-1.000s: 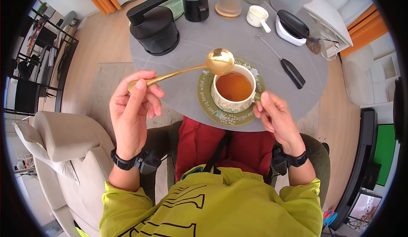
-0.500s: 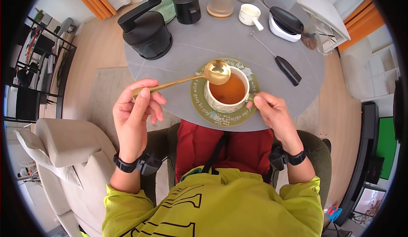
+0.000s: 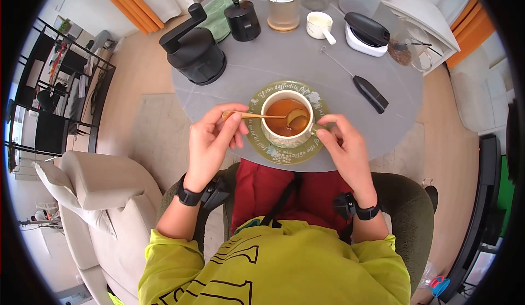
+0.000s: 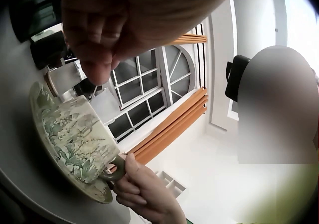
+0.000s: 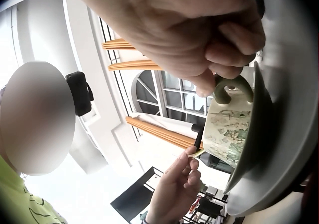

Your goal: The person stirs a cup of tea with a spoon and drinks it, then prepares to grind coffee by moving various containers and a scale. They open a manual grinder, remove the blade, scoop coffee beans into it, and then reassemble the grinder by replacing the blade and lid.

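My left hand (image 3: 210, 144) pinches a gold spoon (image 3: 260, 116) near the end of its handle, between thumb and fingers. The spoon reaches across the rim of a teacup (image 4: 77, 137), its bowl dipped in the amber-brown liquid (image 3: 275, 108). Pale with a green plant pattern, the cup stands upright on a green saucer (image 3: 256, 141) with white lettering. At the cup's right side, my right hand (image 3: 347, 149) pinches the green handle (image 5: 241, 84) with thumb and fingertips.
Behind the saucer on the grey round table (image 3: 240, 70) are a black hand-cranked grinder (image 3: 197, 56), a black pot (image 3: 242, 21), a small white cup (image 3: 319, 26) and a black milk frother (image 3: 370, 93). A white-and-black device (image 3: 366, 34) stands at the back right.
The spoon's bowl has gone from above the cup's rim down into the liquid. My left hand has moved right, towards the cup. My right hand stays at the handle.
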{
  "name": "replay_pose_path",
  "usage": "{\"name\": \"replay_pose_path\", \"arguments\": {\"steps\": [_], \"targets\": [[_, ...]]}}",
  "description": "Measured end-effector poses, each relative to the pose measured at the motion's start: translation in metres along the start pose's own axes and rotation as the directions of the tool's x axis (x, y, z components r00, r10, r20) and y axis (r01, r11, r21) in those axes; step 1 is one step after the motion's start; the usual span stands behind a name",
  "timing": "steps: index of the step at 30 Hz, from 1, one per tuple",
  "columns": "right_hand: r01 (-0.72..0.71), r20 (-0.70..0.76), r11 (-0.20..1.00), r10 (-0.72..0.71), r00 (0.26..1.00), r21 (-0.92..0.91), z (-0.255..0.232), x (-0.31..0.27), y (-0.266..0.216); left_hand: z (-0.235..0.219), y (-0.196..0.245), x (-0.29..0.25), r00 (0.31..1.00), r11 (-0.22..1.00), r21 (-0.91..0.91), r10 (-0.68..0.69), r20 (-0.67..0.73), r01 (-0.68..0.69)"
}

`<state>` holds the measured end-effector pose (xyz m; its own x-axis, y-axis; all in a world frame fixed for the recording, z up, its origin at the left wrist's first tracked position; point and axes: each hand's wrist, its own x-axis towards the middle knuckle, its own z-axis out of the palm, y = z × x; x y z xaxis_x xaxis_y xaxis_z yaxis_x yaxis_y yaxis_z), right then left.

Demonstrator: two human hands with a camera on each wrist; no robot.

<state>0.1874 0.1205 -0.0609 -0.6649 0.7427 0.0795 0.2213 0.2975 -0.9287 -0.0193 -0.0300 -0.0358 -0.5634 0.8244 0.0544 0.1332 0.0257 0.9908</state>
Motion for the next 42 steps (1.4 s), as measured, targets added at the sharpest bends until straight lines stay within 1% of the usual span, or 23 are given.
{"name": "replay_pose_path", "arguments": {"steps": [3,6,10,12,13,14,15,16,18,22,24,25,27,28,30,31,34,35,37,38,40,41,42], "targets": [[0.033,-0.011,0.999,-0.033,0.999,-0.015,0.000,-0.002,0.003,0.005,-0.005,0.006,1.000,0.999,-0.046,-0.013,0.020,0.014],[0.062,-0.017,0.998,-0.062,0.998,-0.004,0.000,-0.003,0.006,0.008,-0.007,0.007,1.000,0.999,-0.053,0.006,0.008,-0.005],[0.069,-0.015,0.998,-0.069,0.998,-0.012,0.001,-0.004,0.009,0.013,-0.002,0.004,1.000,0.999,-0.031,0.007,-0.017,-0.008],[0.068,-0.011,0.998,-0.068,0.998,-0.014,0.002,-0.003,0.009,0.016,0.005,-0.001,0.996,0.998,0.040,0.055,-0.066,-0.053],[0.073,-0.015,0.997,-0.074,0.997,-0.009,0.002,-0.003,0.010,0.015,0.010,-0.003,0.996,0.998,0.044,0.056,-0.070,-0.053],[0.079,-0.020,0.997,-0.079,0.997,-0.005,0.002,-0.003,0.010,0.013,0.016,-0.007,0.982,0.941,0.294,0.186,-0.039,-0.167],[0.081,-0.018,0.997,-0.081,0.997,-0.002,0.002,-0.003,0.011,0.012,0.021,-0.010,0.953,0.810,0.520,0.302,0.024,-0.270],[0.086,-0.023,0.996,-0.086,0.996,-0.006,0.003,-0.003,0.011,0.013,0.026,-0.013,0.953,0.809,0.522,0.303,0.023,-0.270],[0.092,-0.027,0.996,-0.092,0.995,-0.010,0.003,-0.003,0.012,0.014,0.033,-0.021,0.909,0.690,0.637,0.415,0.040,-0.342],[0.092,-0.034,0.996,-0.092,0.995,-0.004,0.004,-0.003,0.013,0.010,0.030,-0.033,0.879,0.674,0.639,0.477,0.007,-0.371],[0.092,-0.040,0.996,-0.093,0.995,-0.011,0.005,-0.003,0.013,0.008,0.021,-0.037,0.859,0.760,0.534,0.499,-0.114,-0.371],[0.081,-0.042,0.997,-0.082,0.996,-0.007,0.005,-0.003,0.013,0.007,0.018,-0.040,0.859,0.760,0.534,0.499,-0.115,-0.371],[0.071,-0.043,0.997,-0.071,0.997,-0.005,0.005,-0.003,0.013,0.007,0.011,-0.043,0.878,0.877,0.376,0.408,-0.251,-0.300],[0.075,-0.049,0.997,-0.075,0.996,-0.013,0.005,-0.003,0.014,0.006,0.003,-0.044,0.877,0.877,0.375,0.408,-0.252,-0.300],[0.079,-0.050,0.997,-0.080,0.996,-0.024,0.007,-0.003,0.016,0.005,-0.013,-0.047,0.896,0.946,0.195,0.310,-0.318,-0.258],[0.075,-0.055,0.997,-0.075,0.996,-0.005,0.008,-0.003,0.018,0.004,-0.016,-0.048,0.894,0.947,0.194,0.309,-0.324,-0.257],[0.057,-0.059,0.998,-0.055,0.997,0.034,0.009,-0.004,0.017,0.001,-0.018,-0.050,0.937,0.967,0.197,0.214,-0.275,-0.163],[0.040,-0.060,0.998,-0.037,0.997,0.053,0.010,-0.004,0.017,0.001,-0.018,-0.051,0.936,0.967,0.198,0.214,-0.279,-0.162],[0.049,-0.069,0.998,-0.046,0.997,0.050,0.011,-0.004,0.017,0.002,-0.014,-0.052,0.894,0.955,0.179,0.284,-0.347,-0.235],[0.055,-0.081,0.997,-0.052,0.995,0.046,0.011,-0.004,0.017,0.000,-0.015,-0.051,0.893,0.955,0.180,0.288,-0.347,-0.238],[0.069,-0.069,0.997,-0.068,0.995,0.024,0.010,-0.004,0.018,-0.002,-0.017,-0.047,0.922,0.961,0.190,0.250,-0.297,-0.200],[0.079,-0.054,0.997,-0.079,0.995,0.003,0.009,-0.004,0.019,-0.002,-0.018,-0.048,0.921,0.961,0.189,0.253,-0.296,-0.203],[0.082,-0.057,0.997,-0.082,0.995,0.001,0.009,-0.004,0.019,-0.001,-0.019,-0.048,0.906,0.961,0.160,0.268,-0.328,-0.227]]}}
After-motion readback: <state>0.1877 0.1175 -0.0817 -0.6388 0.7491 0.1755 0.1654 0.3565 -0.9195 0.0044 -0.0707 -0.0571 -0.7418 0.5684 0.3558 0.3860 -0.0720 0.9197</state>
